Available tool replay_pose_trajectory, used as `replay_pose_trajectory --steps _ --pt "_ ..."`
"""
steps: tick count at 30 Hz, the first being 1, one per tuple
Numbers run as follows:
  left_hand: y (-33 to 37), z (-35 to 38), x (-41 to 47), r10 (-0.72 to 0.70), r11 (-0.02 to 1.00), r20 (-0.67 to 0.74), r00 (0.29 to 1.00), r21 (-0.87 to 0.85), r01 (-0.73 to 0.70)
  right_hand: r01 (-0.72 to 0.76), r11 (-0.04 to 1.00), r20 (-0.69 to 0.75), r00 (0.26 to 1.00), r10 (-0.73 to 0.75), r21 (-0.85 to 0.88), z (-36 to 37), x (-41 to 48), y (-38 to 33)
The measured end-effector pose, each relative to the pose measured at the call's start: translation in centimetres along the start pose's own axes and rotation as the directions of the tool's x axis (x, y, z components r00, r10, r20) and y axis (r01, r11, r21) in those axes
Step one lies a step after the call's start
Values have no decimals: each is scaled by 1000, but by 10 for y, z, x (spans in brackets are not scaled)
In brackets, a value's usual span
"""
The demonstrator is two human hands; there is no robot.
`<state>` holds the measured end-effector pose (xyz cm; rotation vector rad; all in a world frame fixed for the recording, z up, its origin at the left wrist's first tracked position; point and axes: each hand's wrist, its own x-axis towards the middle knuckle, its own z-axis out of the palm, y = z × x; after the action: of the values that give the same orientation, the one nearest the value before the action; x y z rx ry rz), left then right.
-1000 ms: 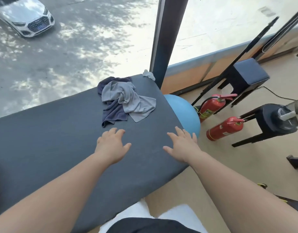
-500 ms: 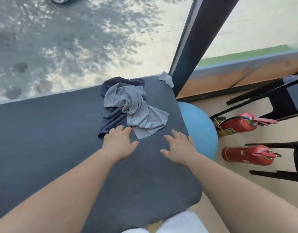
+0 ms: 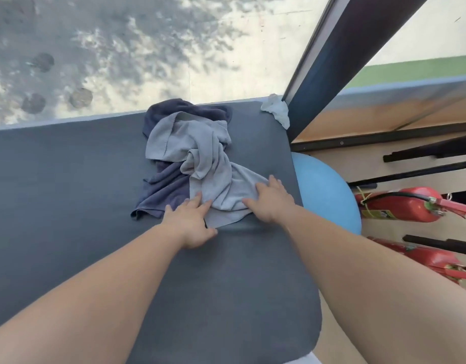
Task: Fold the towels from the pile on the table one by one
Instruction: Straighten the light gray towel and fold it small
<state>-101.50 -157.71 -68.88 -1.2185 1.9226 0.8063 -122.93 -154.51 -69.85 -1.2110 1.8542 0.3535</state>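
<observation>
The light grey crumpled towel (image 3: 200,153) lies on top of the pile, at 12 o'clock from us, near the far edge of the dark grey padded table (image 3: 69,206). Under it is a dark blue soft towel (image 3: 163,190) that sticks out at 8 o'clock and at 11 o'clock. Both are bunched up and twisted.

Our left hand (image 3: 191,222) lies on the near corner of the grey towel with its fingers spread and flat. Our right hand (image 3: 270,200) lies on the towel's edge at 3 o'clock, fingers spread too, pressing on the cloth. We see no pinch on either side.

We think the job is just starting – no towel is folded yet, and we see no neat stack on the table. The grey one has to come off the pile and be laid flat first. Then the blue one is left.

A small white rag (image 3: 276,111) sits at 1 o'clock by the dark window post (image 3: 339,61). A big round blue ball (image 3: 324,190) is on the floor at 3 o'clock, touching the table's side – and a red fire extinguisher (image 3: 400,206) lies just past it.
</observation>
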Motion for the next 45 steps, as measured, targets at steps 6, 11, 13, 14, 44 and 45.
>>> replay_pose_trajectory --steps 6,11,13,14,44,45 --pt "8 6 -14 27 983 3 1000 -181 -26 109 987 -103 990 -98 117 1 -18 1" --pt "17 4 -57 21 923 -102 995 -381 -58 138 886 -316 949 10 443 4 -81 -7" --pt "21 6 -82 55 904 -127 990 -414 -103 163 840 -327 945 18 518 5 -114 -12" --pt "22 7 -95 73 894 -153 986 -427 -132 179 825 -320 947 2 535 7 -130 -14" --pt "94 94 -366 393 664 -566 725 -370 -649 549 650 -620 770 -149 526 87 -457 34" --pt "104 105 -376 360 642 -612 705 -386 -663 523 582 -551 821 -147 623 91 -465 43"
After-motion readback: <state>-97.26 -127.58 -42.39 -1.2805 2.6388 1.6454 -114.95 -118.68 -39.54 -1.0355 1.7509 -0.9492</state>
